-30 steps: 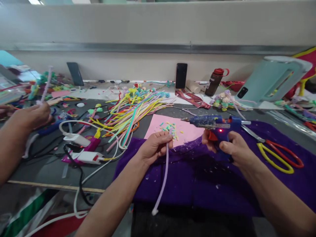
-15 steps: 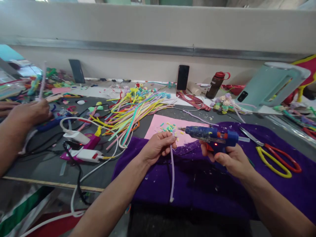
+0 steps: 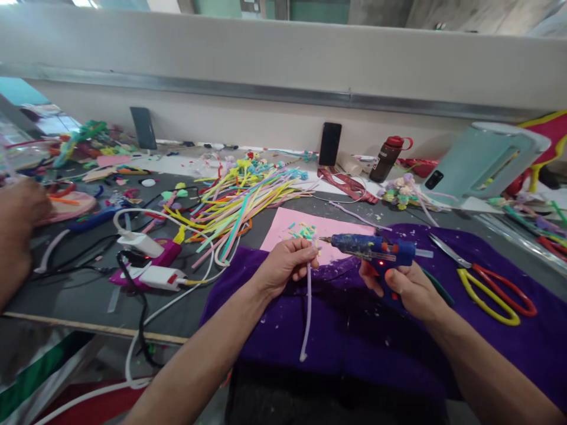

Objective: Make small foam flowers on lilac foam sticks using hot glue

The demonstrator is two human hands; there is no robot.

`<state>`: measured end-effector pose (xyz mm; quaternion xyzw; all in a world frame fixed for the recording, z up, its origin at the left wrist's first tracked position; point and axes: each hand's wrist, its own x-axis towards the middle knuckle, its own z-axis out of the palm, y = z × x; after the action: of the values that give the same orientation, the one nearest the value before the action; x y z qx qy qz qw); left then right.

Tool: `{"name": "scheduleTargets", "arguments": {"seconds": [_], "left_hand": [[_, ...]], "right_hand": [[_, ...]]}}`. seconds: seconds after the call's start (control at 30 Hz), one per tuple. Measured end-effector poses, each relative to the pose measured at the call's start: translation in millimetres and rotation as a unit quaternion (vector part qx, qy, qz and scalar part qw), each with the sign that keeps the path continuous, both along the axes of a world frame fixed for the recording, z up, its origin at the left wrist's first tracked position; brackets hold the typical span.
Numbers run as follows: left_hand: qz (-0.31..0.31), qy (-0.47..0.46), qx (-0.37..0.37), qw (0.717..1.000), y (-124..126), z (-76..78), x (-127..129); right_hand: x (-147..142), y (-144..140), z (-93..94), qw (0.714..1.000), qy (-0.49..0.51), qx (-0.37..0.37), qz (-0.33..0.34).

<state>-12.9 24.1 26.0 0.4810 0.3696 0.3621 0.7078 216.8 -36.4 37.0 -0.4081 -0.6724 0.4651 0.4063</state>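
My left hand (image 3: 283, 268) pinches the top of a pale lilac pipe cleaner (image 3: 307, 319) that hangs straight down over the purple cloth (image 3: 354, 330). My right hand (image 3: 405, 289) grips a blue glue gun (image 3: 376, 249) with a red light lit; its metal nozzle points left and nearly touches the pipe cleaner's top end by my left fingers. Both hands hover above the cloth's near edge, just in front of a pink sheet (image 3: 341, 230) strewn with small coloured clippings.
A heap of coloured pipe cleaners (image 3: 239, 203) lies left of the pink sheet. Yellow-and-red scissors (image 3: 491, 283) rest on the cloth at right. White chargers and cables (image 3: 146, 260) sit at left, where another person's hand (image 3: 18, 212) works. A phone (image 3: 330, 144), bottle (image 3: 386, 158) and mint kettle (image 3: 482, 156) stand behind.
My right hand lowered the glue gun and brought its nozzle left to the pipe cleaner's top. The pipe cleaner now hangs straighter. The other person's hand moved left and its raised stick left view.
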Motion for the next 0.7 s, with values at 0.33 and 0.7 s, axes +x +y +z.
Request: {"name": "scheduleTargets", "arguments": {"seconds": [0.33, 0.7], "left_hand": [[-0.001, 0.018, 0.013, 1.000, -0.9, 0.9, 0.3], [-0.002, 0.027, 0.018, 0.999, -2.1, 1.9, 0.6]], "right_hand": [[-2.2, 1.5, -0.4, 1.000, 0.007, 0.005, 0.001], [-3.5, 1.7, -1.3, 1.000, -0.017, 0.013, -0.020]]}}
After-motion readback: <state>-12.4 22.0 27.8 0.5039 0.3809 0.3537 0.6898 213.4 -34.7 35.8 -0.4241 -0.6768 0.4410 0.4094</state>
